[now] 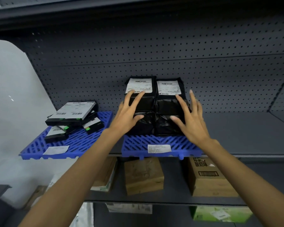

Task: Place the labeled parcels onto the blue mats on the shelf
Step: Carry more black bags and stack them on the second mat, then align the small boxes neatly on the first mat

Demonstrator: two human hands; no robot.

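Parcels [72,112] of the flat, boxed sort lie in a loose, crooked heap at the far left of the left mat [82,145], white labels up. A paper tag [57,149] is stuck at that mat's near edge.

Just right of it, on the right mat [134,145], the bagged parcels [154,105] stand in two columns side by side, far back against the pegboard wall [203,63], with the labels on the upper pair facing out. A second tag [159,148] sits on this mat's near edge.

The left hand [126,115] is wide, fingers spread flat on the front of the left column, its tips at the lower edge of the label. The right hand [192,122] is equally wide, fingers fanned over the front and right flank of the right column. Neither hand grips anything.

This looks like the settling step: the black bags are placed and are being squared up and steadied. Next, I judge, both hands must come away slowly and together, since soft bags stacked two high may slump forward off the mat.

To the right, the grey shelf [244,128] runs on. Below it, cardboard boxes [143,176] stand on a lower shelf.
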